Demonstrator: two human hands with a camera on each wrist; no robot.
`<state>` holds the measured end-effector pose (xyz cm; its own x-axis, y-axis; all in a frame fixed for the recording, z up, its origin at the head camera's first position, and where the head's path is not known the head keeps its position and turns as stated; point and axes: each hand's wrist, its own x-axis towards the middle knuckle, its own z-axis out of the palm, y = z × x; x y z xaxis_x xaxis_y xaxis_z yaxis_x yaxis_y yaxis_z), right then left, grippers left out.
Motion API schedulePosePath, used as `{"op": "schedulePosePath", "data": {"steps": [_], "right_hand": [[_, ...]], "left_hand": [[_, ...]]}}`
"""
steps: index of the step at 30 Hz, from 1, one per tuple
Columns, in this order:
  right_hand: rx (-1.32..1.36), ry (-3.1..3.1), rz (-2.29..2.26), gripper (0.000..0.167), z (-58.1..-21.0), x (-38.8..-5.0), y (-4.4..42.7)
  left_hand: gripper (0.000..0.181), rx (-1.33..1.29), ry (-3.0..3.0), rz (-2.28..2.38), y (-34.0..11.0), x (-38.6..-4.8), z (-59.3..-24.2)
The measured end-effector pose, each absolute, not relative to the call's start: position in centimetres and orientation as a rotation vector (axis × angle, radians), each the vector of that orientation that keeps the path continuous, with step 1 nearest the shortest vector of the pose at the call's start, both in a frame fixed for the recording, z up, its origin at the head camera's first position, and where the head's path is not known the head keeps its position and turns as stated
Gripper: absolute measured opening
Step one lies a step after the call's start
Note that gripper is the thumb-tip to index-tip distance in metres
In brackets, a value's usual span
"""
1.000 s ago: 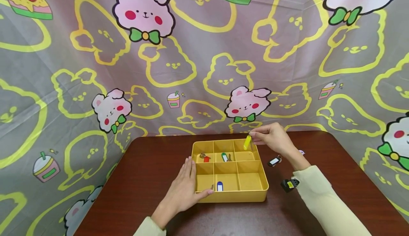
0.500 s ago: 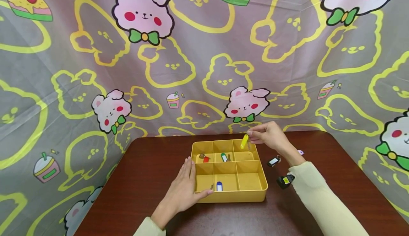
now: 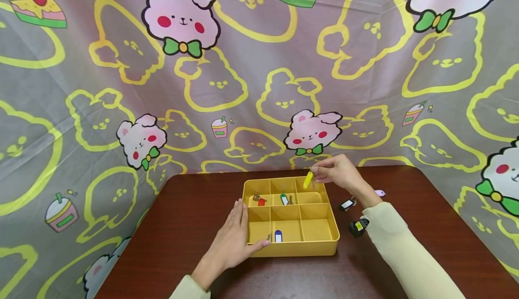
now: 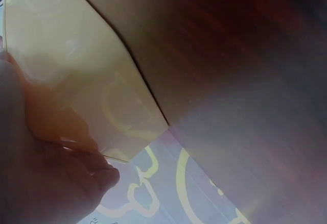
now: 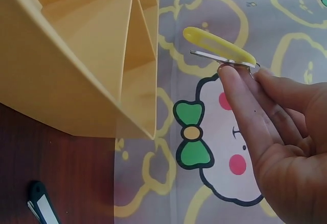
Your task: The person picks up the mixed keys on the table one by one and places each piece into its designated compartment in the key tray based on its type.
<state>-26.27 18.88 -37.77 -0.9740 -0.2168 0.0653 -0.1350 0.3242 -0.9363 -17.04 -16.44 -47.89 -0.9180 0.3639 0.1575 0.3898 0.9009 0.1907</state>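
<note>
My right hand (image 3: 338,171) pinches a key with a yellow key tag (image 3: 308,180) above the back right compartment of a yellow divided box (image 3: 298,248). In the right wrist view the yellow tag (image 5: 217,45) and its metal key (image 5: 214,57) stick out from the fingertips. My left hand (image 3: 231,236) rests against the box's left side, fingers extended, thumb at the front rim. Inside the box lie a red key tag (image 3: 261,202) at back left, a green key tag (image 3: 284,199) at back middle and a blue key tag (image 3: 278,236) at front middle.
On the brown table (image 3: 170,240), right of the box, lies a black key tag (image 3: 347,205). A light purple tag (image 3: 380,193) lies farther right, partly behind the right wrist. A patterned cloth (image 3: 259,87) hangs behind the table.
My right hand has shifted slightly left with the yellow key tag, which stays over the back right compartment. The left hand has stayed at the box's side.
</note>
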Motion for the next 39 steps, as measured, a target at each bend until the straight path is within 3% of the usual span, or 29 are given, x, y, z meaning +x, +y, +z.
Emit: {"op": "schedulePosePath", "data": {"steps": [39], "right_hand": [[-0.292,2.505,-1.587,0.025,-39.5,-28.8,16.7]], "left_hand": [[0.119,-0.595,-2.959,-0.331,-16.6,-17.1,-47.8]]}}
